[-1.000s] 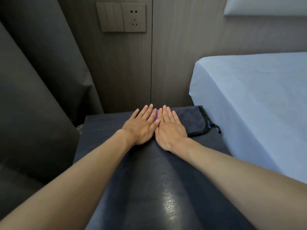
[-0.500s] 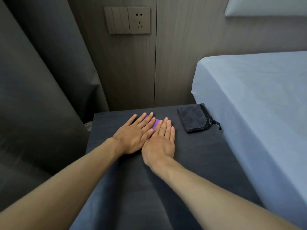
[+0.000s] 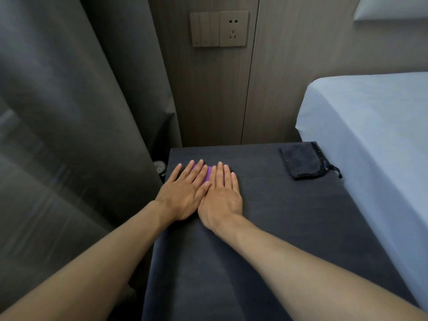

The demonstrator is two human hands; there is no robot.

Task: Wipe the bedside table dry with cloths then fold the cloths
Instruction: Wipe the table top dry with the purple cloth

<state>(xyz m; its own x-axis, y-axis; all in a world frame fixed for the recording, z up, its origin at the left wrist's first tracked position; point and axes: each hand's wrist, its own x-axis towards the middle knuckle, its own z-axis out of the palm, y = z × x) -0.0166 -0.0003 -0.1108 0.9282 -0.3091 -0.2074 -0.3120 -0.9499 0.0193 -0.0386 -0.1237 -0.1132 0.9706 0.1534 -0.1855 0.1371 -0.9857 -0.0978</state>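
The dark bedside table fills the lower middle of the head view. My left hand and my right hand lie flat side by side near its back left corner. Both press down on a purple cloth, which shows only as a small patch between my fingers. The rest of that cloth is hidden under my palms. A folded dark cloth with a speckled edge and a small loop lies apart at the table's back right corner.
A bed with a pale blue sheet borders the table on the right. A grey curtain hangs close on the left. Behind the table is a wood-panel wall with a switch and socket plate. A small round dark object sits by the table's left edge.
Both hands have slid left across the table with the purple cloth under them, away from the folded dark cloth, which my right hand had been covering.
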